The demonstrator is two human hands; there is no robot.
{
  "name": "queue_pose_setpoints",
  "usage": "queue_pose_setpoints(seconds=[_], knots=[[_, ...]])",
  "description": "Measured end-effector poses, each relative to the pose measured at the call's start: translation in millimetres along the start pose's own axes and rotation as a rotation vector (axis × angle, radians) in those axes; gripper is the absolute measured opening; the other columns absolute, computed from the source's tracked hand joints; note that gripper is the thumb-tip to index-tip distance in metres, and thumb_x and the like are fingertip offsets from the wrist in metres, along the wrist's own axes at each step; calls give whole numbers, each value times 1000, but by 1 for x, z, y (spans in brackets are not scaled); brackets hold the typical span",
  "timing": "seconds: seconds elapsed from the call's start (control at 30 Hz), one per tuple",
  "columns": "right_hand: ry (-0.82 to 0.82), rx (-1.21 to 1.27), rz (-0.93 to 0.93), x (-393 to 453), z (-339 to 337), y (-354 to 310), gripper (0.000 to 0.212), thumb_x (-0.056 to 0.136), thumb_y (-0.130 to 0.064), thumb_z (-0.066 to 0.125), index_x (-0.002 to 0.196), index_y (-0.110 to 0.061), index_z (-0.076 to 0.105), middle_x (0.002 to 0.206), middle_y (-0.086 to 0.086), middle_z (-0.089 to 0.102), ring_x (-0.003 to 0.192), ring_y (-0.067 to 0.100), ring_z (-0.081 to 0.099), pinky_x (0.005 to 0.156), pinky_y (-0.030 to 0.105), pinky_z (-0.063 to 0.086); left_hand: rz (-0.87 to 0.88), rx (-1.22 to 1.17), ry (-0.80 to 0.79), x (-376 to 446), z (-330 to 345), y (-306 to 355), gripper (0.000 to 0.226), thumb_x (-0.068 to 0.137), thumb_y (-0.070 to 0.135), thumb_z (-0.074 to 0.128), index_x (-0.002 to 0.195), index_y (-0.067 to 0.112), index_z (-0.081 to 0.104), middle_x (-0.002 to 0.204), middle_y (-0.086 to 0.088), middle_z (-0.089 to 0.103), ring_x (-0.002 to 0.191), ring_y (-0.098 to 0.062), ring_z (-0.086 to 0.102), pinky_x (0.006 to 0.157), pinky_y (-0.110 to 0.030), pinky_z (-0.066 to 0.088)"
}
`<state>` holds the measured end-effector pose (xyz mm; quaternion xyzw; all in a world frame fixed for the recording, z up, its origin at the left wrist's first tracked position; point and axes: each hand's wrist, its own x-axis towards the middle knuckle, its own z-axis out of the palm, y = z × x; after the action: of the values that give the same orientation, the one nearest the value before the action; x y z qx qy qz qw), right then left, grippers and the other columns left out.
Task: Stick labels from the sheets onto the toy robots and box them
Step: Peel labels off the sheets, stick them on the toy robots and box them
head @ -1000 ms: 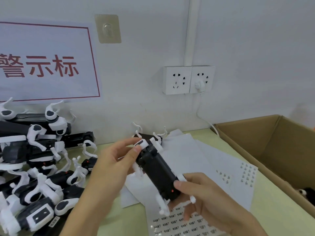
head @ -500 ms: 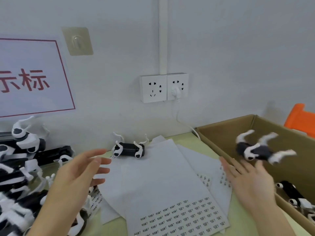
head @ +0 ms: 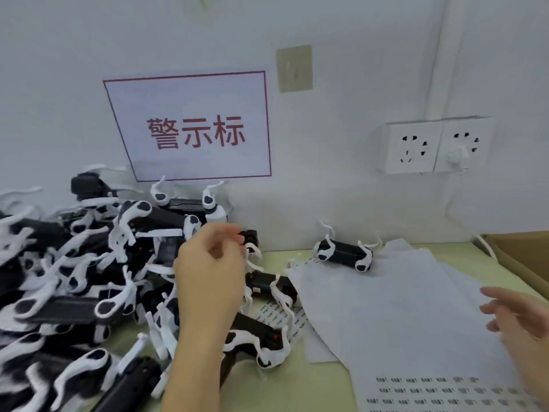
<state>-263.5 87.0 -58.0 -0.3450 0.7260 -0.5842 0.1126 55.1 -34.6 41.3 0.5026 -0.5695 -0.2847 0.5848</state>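
Head view looks down on a green table (head: 276, 385) against a white wall. At the left of the frame lies a heap of black-and-white toy robots (head: 74, 278), their bodies pointing every way, legs tangled. The left hand (head: 208, 272) hovers over the right edge of that heap, at frame centre; its fingers are curled with the tips drawn together near a small black part of a robot, but whether they pinch it cannot be told through the blur. The right hand (head: 518, 319) sits at the right edge of the frame, fingers loosely spread and holding nothing, above the label sheets (head: 416, 307), well apart from the heap. One robot by itself (head: 344, 252) lies near the wall at the upper corner of the sheets, between the two hands, its long axis running left to right across the frame, legs up. The sheets spread across the lower right, rows of small printed labels at the bottom. A cardboard box (head: 517, 251) shows only its corner at the right edge; its inside is out of view. A sign (head: 193, 126) with red characters and a double wall socket (head: 433, 145) are on the wall
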Motion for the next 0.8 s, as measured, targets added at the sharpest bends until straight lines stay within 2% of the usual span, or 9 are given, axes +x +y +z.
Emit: queue_pose_setpoints(seconds=[0.1, 0.17, 0.23, 0.3, 0.4, 0.5, 0.6, 0.7, 0.8], knots=[[-145, -116, -175, -34, 36, -46, 38, 88, 2, 65, 86, -35, 71, 77, -5, 71, 74, 10, 65, 66, 13, 48, -75, -53, 62, 6, -13, -2, 38, 94, -1, 46, 84, 26, 70, 80, 10, 74, 73, -7, 69, 71, -37, 59], [-456, -85, -270, -62, 70, -76, 32, 80, -13, 78, 92, -42, 71, 89, -17, 69, 81, 6, 64, 67, 14, 48, -126, -88, 60, 7, -15, -3, 36, 94, -2, 46, 85, 23, 71, 79, 8, 74, 71, -11, 68, 72, -41, 58], [-834, -127, -270, -82, 104, -95, 58, 65, -45, 81, 114, -60, 53, 111, -29, 57, 102, -6, 56, 76, 13, 46, -149, -107, 44, 6, -14, -2, 35, 93, -2, 46, 85, 22, 71, 77, 8, 74, 67, -9, 66, 69, -42, 55], [-1033, -237, -310, -95, 136, -98, 77, 62, -55, 79, 124, -68, 36, 124, -37, 41, 117, -14, 42, 91, 13, 41, -142, -115, 27, 5, -12, -1, 35, 93, -2, 47, 84, 22, 70, 75, 9, 73, 64, -4, 66, 65, -34, 54], [-925, -325, -455, -107, 169, -90, 63, 71, -49, 72, 115, -67, 30, 132, -30, 38, 124, -2, 40, 103, 20, 37, -116, -107, 10, 5, -10, -1, 33, 92, 0, 49, 83, 24, 70, 74, 10, 73, 67, -6, 68, 66, -29, 52], [-776, -275, -445, -109, 176, -81, 48, 77, -36, 75, 109, -55, 46, 114, -29, 53, 102, -4, 49, 83, 8, 38, -87, -88, -10, 5, -8, 0, 32, 91, 2, 51, 83, 27, 70, 75, 11, 73, 70, -10, 68, 68, -30, 54], [-753, -189, -322, -102, 167, -81, 37, 66, -33, 84, 84, -46, 55, 89, -12, 63, 74, 4, 52, 64, 15, 41, -68, -84, -48, 3, -5, 1, 29, 92, 3, 53, 84, 26, 69, 75, 9, 74, 70, -12, 68, 69, -30, 55], [-707, 0, -211, -93, 150, -88, 25, 72, -28, 84, 82, -33, 62, 76, -5, 69, 56, 1, 50, 56, 11, 40, -44, -91, -63, 2, -5, 3, 30, 92, 2, 52, 85, 25, 70, 76, 7, 74, 71, -12, 68, 71, -31, 56], [-597, 121, -120, -78, 133, -94, 20, 83, -22, 78, 74, -31, 63, 63, -4, 71, 47, 1, 53, 48, 9, 37, -27, -117, -66, 0, -5, 6, 32, 93, 0, 50, 85, 24, 70, 75, 7, 74, 69, -10, 67, 68, -32, 57]])
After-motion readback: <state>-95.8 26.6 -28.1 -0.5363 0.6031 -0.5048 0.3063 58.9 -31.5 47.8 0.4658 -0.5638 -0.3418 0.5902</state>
